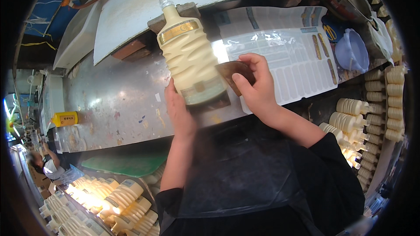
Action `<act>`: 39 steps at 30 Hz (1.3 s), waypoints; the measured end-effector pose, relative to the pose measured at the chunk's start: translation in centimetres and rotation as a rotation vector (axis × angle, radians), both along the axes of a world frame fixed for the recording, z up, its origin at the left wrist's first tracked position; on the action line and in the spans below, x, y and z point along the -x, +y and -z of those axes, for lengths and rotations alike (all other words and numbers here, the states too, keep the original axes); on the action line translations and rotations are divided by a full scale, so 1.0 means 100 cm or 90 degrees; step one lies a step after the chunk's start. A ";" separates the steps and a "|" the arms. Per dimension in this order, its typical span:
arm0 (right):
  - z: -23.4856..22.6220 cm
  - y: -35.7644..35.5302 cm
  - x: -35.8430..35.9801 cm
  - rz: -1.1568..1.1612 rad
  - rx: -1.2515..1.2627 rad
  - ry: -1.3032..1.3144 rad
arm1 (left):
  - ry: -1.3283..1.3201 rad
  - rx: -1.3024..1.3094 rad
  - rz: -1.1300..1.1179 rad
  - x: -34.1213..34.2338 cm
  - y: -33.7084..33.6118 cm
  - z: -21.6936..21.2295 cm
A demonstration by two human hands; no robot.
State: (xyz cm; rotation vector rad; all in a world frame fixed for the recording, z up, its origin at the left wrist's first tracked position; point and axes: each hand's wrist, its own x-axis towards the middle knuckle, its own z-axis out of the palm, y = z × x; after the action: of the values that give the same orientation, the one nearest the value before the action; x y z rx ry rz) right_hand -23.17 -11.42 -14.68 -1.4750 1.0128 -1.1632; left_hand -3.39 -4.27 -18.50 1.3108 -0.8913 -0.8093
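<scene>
Both forearms up from the lower edge, bare below rolled black sleeves, elbows bent, meeting over the near edge of the metal table (118, 100). Left hand (178, 110) raised with the palm against the lower left side of a cream ribbed bottle (189, 57), fingers curled up along its flank, narrow and steadying rather than wrapped round; thumb side hidden behind the bottle. Bottle lying tilted on the table, clear screw neck toward the far edge, gold band label near the shoulder, a paler label patch low on its body, base toward the near edge.

Right hand (254, 85) bent at the wrist, fingers closed in a pinch on a small brown flat card (235, 73), thumb on top, forefinger curled over the far edge. Card pressed against the right lower side of the bottle, touching it just beside the pale label patch.

Under and right of the right hand, a white sheet of peel-off labels (288, 52) spread on the table toward its right end. Near the far right corner, a lilac plastic bowl (352, 50). At the left end of the table, a small yellow container (65, 118) lying on its side. Off the right edge, rows of more cream bottles (372, 113) stacked on their sides; another batch of cream bottles (109, 201) below the near left corner.
</scene>
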 end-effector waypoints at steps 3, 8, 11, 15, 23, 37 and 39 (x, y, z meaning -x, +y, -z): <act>-0.011 0.001 0.008 -0.110 0.034 0.030 | -0.252 0.022 0.048 -0.008 0.007 -0.002; -0.004 -0.015 0.004 0.016 0.251 0.125 | -0.487 0.025 -0.016 -0.009 0.005 -0.013; -0.015 0.004 0.004 -0.099 0.512 0.143 | -0.530 0.049 -0.066 -0.006 0.004 -0.025; -0.041 0.013 0.002 -0.122 0.494 0.169 | -0.554 0.083 -0.098 -0.001 0.004 -0.034; -0.045 0.024 -0.004 -0.193 0.562 0.223 | -0.480 0.081 -0.109 0.005 0.003 -0.026; -0.073 0.014 -0.017 -0.128 0.670 0.303 | -0.416 0.077 -0.100 0.016 0.004 -0.034; -0.076 0.024 -0.022 -0.186 0.671 0.320 | -0.448 0.100 -0.108 0.013 0.003 -0.028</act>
State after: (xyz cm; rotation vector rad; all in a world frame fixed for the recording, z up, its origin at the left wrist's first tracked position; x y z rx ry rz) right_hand -20.93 -9.00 -7.10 -2.7404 0.4123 -1.1767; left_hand -4.71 -3.93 -15.73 1.5275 -1.3362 -0.1211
